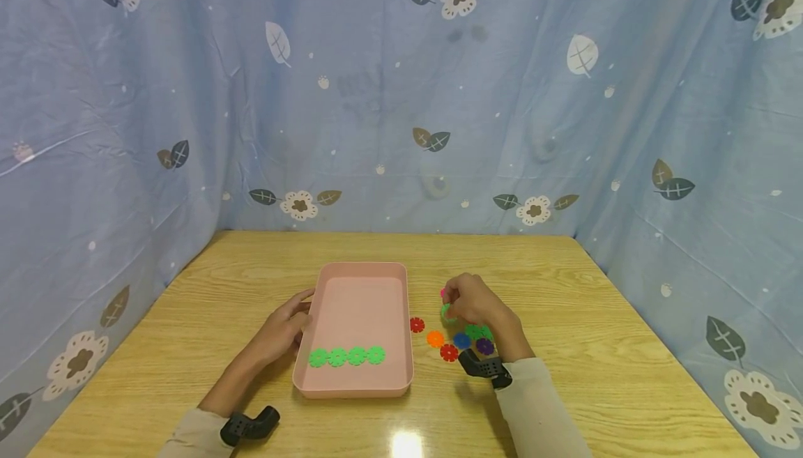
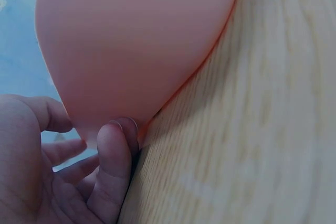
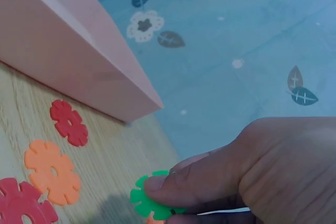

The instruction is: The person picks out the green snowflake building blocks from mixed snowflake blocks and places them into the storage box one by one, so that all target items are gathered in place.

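My right hand (image 1: 470,299) is just right of the tray and pinches a green snowflake disc (image 3: 157,195) between thumb and fingers. Something orange peeks out beneath that disc. My left hand (image 1: 282,327) holds the left wall of a pink tray (image 1: 360,304), its fingers bent against the outside near the rim. Inside the tray, along the near end, a row of several green snowflake discs (image 1: 348,356) lies edge to edge, apparently linked.
Loose discs lie between tray and right forearm: red (image 1: 417,325), orange (image 1: 436,339), another red (image 1: 449,353), blue (image 1: 462,340), purple (image 1: 484,346) and green (image 1: 479,332). A pink disc (image 1: 443,293) shows partly beside the right hand. Blue curtain (image 1: 376,95) surrounds the wooden table (image 1: 251,256).
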A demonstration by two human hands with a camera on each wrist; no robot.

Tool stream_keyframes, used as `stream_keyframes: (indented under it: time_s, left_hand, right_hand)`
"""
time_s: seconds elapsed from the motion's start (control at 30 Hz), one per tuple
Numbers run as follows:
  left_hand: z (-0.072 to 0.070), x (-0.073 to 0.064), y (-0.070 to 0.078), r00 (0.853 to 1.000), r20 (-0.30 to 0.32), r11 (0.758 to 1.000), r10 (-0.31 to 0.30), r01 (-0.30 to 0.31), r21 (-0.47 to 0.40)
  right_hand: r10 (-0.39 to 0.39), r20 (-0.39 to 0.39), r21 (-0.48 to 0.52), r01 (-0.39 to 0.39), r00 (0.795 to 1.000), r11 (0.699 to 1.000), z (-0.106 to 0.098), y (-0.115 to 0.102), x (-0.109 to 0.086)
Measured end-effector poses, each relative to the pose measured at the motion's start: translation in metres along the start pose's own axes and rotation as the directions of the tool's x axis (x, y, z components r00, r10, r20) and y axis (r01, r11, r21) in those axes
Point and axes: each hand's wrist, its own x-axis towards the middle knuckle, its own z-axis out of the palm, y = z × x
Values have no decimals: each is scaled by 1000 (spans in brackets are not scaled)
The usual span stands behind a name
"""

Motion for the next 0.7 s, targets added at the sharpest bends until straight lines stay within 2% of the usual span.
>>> stream_keyframes:
  time_s: [0.17,0.37,0.53,0.7]
  left_hand:
    - [-1,0,0,1000,7,1000,3,-3,-11]
    - [-1,1,0,1000,11,1000,8,-8,-7]
    - [-2,1,0,1000,16,1000,9,-9,-7]
    - [-2,1,0,1000,18,1000,6,-6,-10]
  right_hand:
    - [-63,-37,52,65,997,997,-2,-3,-1]
    - [-73,-74,152,83,995,985,-4,-10,-2]
    - [-96,-57,218,106,994,970,-3,-15,-2]
    - [-97,-29,240,102,995,965,-1,-18,-2]
